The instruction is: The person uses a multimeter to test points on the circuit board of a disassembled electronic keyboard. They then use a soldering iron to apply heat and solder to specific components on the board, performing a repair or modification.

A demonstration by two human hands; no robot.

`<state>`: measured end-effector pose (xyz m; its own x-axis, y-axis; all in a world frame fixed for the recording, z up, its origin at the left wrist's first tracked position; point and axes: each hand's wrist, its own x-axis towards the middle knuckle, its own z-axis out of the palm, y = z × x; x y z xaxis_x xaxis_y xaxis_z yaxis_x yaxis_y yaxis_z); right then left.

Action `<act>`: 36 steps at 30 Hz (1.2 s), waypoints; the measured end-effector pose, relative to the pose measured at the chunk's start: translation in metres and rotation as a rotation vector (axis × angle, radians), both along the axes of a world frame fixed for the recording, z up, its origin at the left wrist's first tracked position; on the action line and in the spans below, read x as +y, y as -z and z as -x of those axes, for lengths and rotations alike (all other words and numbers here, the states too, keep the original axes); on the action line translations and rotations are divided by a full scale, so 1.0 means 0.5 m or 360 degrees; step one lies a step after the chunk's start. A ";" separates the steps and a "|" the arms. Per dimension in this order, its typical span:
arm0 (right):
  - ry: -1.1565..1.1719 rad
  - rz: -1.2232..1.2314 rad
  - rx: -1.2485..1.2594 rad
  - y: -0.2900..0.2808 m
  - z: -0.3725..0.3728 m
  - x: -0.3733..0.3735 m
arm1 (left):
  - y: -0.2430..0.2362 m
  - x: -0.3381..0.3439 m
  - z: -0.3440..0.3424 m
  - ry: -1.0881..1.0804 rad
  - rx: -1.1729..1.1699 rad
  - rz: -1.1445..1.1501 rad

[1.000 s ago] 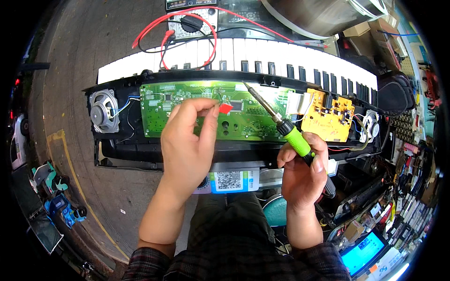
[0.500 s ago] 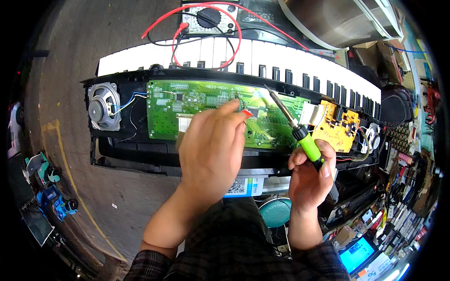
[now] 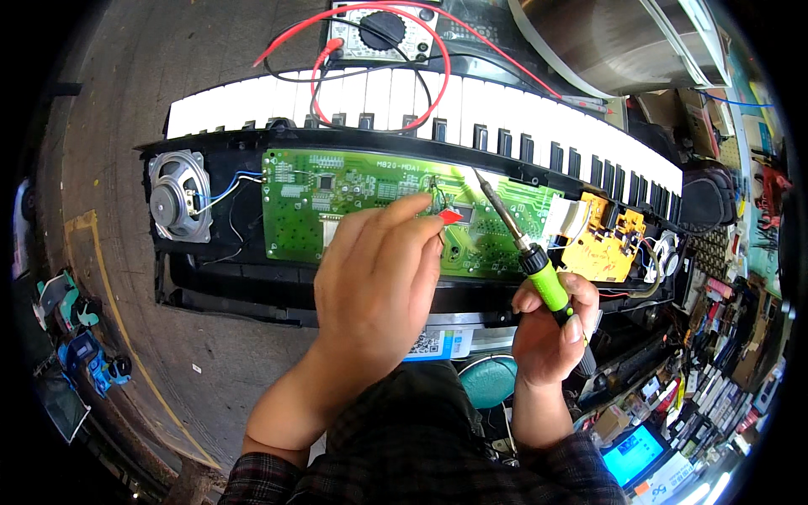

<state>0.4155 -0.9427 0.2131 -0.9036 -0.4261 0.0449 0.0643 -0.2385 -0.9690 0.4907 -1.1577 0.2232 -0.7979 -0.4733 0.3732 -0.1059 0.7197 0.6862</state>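
Note:
My left hand [image 3: 370, 278] is closed over the middle of a green circuit board [image 3: 295, 227], pinching a small red piece [image 3: 451, 216] with thin dark wires beside it; its exact kind is unclear. In my right hand [image 3: 551, 341] is a soldering iron [image 3: 545, 282] with a green and black handle. The iron slants up and left, its dark tip over the right half of the board; contact cannot be judged. The board lies in the black case of an opened electronic keyboard [image 3: 454, 101], whose white and black keys run along the far side.
A speaker [image 3: 172, 202] sits at the case's left end, an orange circuit board [image 3: 599, 248] near its right. Beyond the keys are a multimeter [image 3: 383, 32] with red and black leads and a large metal container [image 3: 614, 42]. A teal stool [image 3: 488, 381] stands below; clutter fills the right.
The view has shifted slightly, with the keyboard sitting a little lower. Both hands keep their holds. More of the thin dark wires by the red piece shows now.

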 end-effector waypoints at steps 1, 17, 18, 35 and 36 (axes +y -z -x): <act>0.0009 -0.0006 -0.0003 0.000 0.000 0.001 | 0.000 -0.001 0.000 0.0001 0.0003 -0.0004; 0.0038 -0.0528 0.0864 -0.029 0.037 -0.046 | 0.000 0.010 -0.016 0.0103 -0.0104 0.0064; 0.0051 -0.0560 0.0895 -0.036 0.037 -0.055 | -0.001 0.011 -0.019 0.0114 -0.0122 0.0064; -0.0161 -0.0399 0.1323 -0.051 0.044 -0.089 | 0.019 0.040 -0.050 0.0243 -0.0319 0.0250; -0.0222 -0.0451 0.1300 -0.043 0.031 -0.088 | 0.020 0.041 -0.051 0.0240 -0.0332 0.0247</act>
